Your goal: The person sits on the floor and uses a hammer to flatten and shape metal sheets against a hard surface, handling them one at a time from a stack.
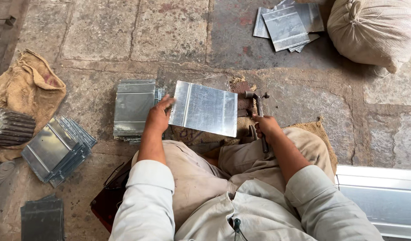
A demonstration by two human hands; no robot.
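Partly sheet (205,108)-hidden work surface; hammer (258,111) handle in right hand (266,126)

Stone floor (103,31). Sheet stack (134,109) at centre-left, fanned stack (58,149) further left, loose sheets (288,22) top right. Tied sack (375,31) just beside those sheets. Burlap (29,87) at left edge, ribbed metal part (11,127) on it. Dark sheets (42,218) bottom left. Long panel (379,196) bottom right.

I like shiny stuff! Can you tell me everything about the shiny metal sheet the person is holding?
The metal sheet is a flat, silvery rectangle, like galvanized steel, with faint scratches and a folded ridge near its left edge. The left hand grips that edge, holding it slightly tilted above the person's lap and a burlap mat, beside a hammer in the right hand.
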